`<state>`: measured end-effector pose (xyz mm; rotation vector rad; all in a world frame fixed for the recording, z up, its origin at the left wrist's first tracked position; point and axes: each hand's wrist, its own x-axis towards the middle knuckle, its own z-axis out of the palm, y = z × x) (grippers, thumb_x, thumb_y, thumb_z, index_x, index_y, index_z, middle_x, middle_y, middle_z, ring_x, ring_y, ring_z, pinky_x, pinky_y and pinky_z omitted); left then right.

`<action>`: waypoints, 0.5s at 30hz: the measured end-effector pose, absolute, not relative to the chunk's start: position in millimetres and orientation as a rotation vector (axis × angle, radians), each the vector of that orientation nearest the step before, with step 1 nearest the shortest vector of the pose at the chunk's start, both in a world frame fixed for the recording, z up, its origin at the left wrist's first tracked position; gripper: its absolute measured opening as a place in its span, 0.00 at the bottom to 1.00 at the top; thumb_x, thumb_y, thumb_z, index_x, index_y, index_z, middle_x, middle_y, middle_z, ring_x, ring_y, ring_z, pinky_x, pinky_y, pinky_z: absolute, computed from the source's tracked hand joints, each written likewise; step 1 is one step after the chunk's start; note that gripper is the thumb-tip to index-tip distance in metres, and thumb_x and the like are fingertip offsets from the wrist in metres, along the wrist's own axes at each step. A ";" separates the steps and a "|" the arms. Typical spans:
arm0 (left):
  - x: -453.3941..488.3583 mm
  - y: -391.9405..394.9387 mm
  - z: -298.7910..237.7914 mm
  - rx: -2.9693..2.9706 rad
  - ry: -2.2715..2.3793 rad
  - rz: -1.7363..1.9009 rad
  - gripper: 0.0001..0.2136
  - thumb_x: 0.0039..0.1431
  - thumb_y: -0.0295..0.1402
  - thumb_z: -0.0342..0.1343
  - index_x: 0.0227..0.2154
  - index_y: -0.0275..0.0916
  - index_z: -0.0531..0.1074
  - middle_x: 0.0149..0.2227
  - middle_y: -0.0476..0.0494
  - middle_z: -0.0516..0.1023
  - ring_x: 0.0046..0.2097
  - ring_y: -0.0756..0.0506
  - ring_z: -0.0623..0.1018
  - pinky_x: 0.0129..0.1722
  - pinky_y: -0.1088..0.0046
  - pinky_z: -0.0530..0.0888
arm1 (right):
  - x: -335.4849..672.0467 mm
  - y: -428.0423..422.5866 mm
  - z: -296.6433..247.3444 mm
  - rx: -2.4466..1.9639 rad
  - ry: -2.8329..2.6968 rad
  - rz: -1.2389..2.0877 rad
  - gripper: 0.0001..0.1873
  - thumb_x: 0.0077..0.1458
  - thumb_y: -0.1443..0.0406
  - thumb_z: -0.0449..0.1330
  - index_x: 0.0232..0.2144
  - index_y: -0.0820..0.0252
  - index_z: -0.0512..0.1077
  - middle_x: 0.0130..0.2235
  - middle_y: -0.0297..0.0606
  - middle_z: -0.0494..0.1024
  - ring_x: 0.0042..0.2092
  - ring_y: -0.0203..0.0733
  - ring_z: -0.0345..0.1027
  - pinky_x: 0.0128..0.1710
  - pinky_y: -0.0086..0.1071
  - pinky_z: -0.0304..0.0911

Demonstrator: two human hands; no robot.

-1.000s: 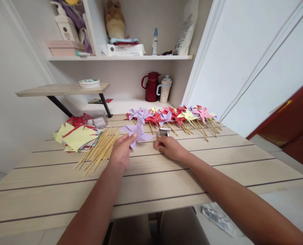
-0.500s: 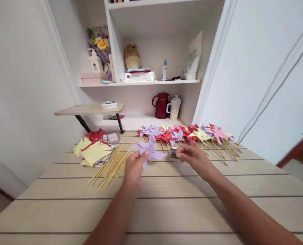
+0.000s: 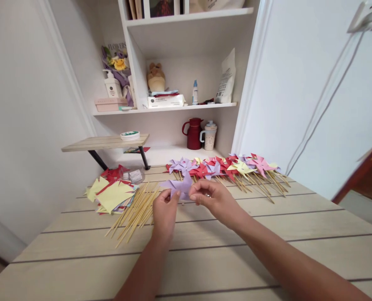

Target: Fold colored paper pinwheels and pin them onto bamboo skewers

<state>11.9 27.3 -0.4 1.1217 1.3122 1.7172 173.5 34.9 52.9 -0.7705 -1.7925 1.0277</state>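
My left hand (image 3: 166,209) pinches a purple paper pinwheel (image 3: 182,187) between thumb and fingers, low over the table. My right hand (image 3: 212,196) is at the pinwheel's right side, its thumb and fingertips pressed together against the paper's edge. Whatever lies in that pinch is too small to make out. A bundle of thin wooden sticks (image 3: 135,215) lies to the left of my left hand. Beyond my hands, finished pinwheels (image 3: 226,166) in red, purple, yellow and pink lie in a row on their sticks.
Cut yellow paper sheets (image 3: 114,197) are stacked at the left, with red paper pieces and a clear plastic box (image 3: 134,175) behind. A small raised wooden stand (image 3: 106,143) holds a round white tin (image 3: 130,135). A red jug (image 3: 194,133) and a cup (image 3: 209,136) stand at the back.
My right hand has moved left from a small grey box to the purple pinwheel's edge. My left hand still holds the pinwheel. The camera view has shifted slightly.
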 end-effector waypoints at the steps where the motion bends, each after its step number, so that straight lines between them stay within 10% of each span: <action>1: 11.2 28.0 -1.1 1.127 1.324 1.721 0.08 0.48 0.37 0.66 0.22 0.40 0.74 0.23 0.51 0.71 0.29 0.47 0.70 0.29 0.74 0.64 | 170.4 34.1 51.8 -0.776 -1.790 0.995 0.05 0.51 0.62 0.62 0.26 0.56 0.73 0.27 0.33 0.73 0.30 0.39 0.65 0.33 0.33 0.61; 15: 19.8 26.3 1.7 1.314 1.481 1.779 0.05 0.50 0.31 0.63 0.27 0.40 0.73 0.28 0.47 0.77 0.32 0.46 0.75 0.35 0.72 0.69 | 170.8 49.0 13.3 -0.862 -1.580 1.084 0.04 0.49 0.63 0.62 0.26 0.58 0.74 0.27 0.32 0.73 0.29 0.37 0.63 0.32 0.32 0.60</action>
